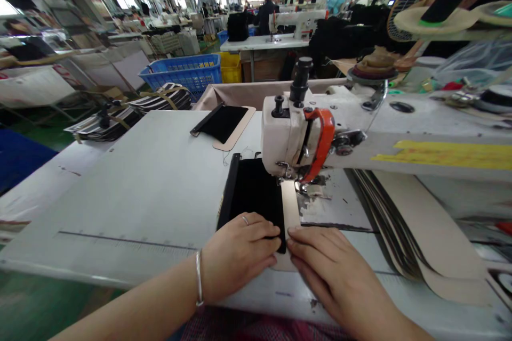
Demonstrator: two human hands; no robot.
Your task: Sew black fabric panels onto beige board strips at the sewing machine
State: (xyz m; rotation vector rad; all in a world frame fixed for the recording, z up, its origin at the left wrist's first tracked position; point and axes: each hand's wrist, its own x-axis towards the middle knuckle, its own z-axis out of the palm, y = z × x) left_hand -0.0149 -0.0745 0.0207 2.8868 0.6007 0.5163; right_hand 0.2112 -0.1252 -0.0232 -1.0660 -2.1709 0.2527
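Observation:
A black fabric piece [256, 192] on a beige panel [291, 205] lies under the needle area of a white sewing machine [280, 138]. My left hand [242, 250] rests on the fabric's near part, fingers bent and lying on it, with a ring and a bracelet on that side. On the panel's right near edge lies my right hand [330, 261], its fingers stretched out side by side. Both hands press on the work from above, and neither is wrapped round it. A dark strip [229, 192] runs along the fabric's left edge.
Another black and beige piece [226, 125] lies farther back on the white table [140, 181]. Stacked beige panels [432, 224] sit right of my hands, under the machine arm. Bundled pieces [108, 122] are at the left; a blue basket [188, 72] stands behind. People work in the background.

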